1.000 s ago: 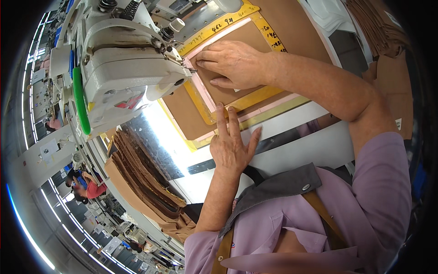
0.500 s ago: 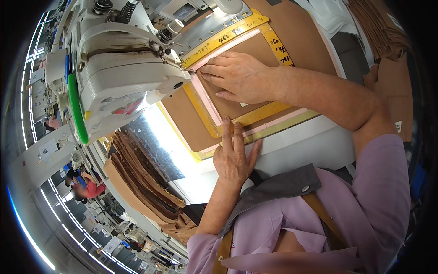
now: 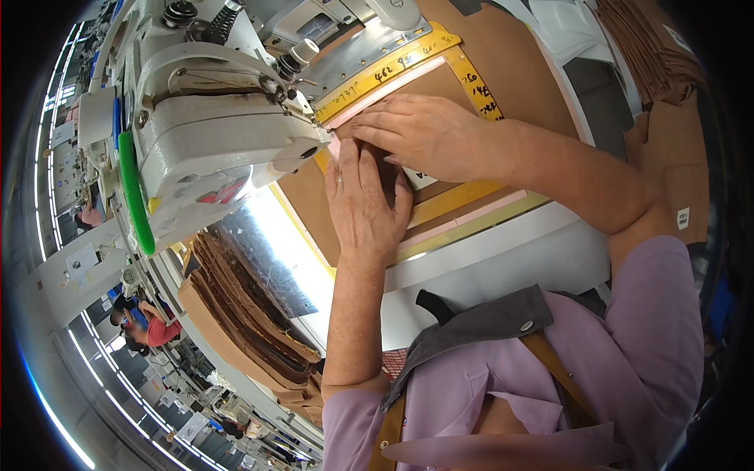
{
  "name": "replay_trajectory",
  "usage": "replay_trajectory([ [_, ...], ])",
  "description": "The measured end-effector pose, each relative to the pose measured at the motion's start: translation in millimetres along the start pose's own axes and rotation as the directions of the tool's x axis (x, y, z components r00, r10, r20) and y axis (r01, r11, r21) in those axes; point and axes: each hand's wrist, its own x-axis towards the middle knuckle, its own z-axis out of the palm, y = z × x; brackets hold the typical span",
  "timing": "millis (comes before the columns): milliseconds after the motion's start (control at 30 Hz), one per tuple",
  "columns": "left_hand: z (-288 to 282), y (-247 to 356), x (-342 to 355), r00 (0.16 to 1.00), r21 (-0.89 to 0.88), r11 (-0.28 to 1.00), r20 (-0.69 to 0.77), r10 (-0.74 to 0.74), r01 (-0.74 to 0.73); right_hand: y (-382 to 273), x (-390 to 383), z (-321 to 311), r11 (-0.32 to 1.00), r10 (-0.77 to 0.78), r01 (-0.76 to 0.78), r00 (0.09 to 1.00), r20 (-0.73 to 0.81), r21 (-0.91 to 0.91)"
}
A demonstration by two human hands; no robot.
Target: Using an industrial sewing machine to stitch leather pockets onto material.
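My left hand (image 3: pixel 363 200) lies on brown material (image 3: pixel 294 200) inside and over the yellow template frame (image 3: pixel 479 90), fingers stretched toward the needle area (image 3: pixel 330 133) of the white sewing machine (image 3: pixel 204 141). My right hand (image 3: pixel 432 141) rests flat just right of it, fingertips close to my left fingers and beside the inner pale pink strip (image 3: pixel 385 94). Both hands press on the work with fingers extended. A white label (image 3: pixel 420 179) shows partly from under my right hand. The spot under the fingertips and presser is too small to make out.
A stack of brown cut pieces (image 3: pixel 239 306) stands at the lower left, beside a shiny metal plate (image 3: pixel 259 251). More brown pieces (image 3: pixel 660 63) and white sheets (image 3: pixel 558 23) are at the upper right. A co-worker in red (image 3: pixel 157 326) sits in the background at left.
My left hand has moved up and left from the template's lower edge to beside the needle. My right hand and the template have shifted slightly downward and right in the picture.
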Motion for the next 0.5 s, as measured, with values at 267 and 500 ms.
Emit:
replay_trajectory([
  [267, -5.4, -4.2, 9.3, 0.988, 0.212, 0.975, 0.147, 0.042, -0.073, 0.2, -43.6, -38.4, 0.927, 0.286, -0.275, 0.958, 0.010, -0.254],
  [500, -15.1, -5.4, 13.5, 0.975, 0.308, 0.950, 0.222, -0.028, -0.043, -4.2, -47.0, -41.0, 0.899, 0.359, -0.345, 0.933, 0.006, -0.269],
])
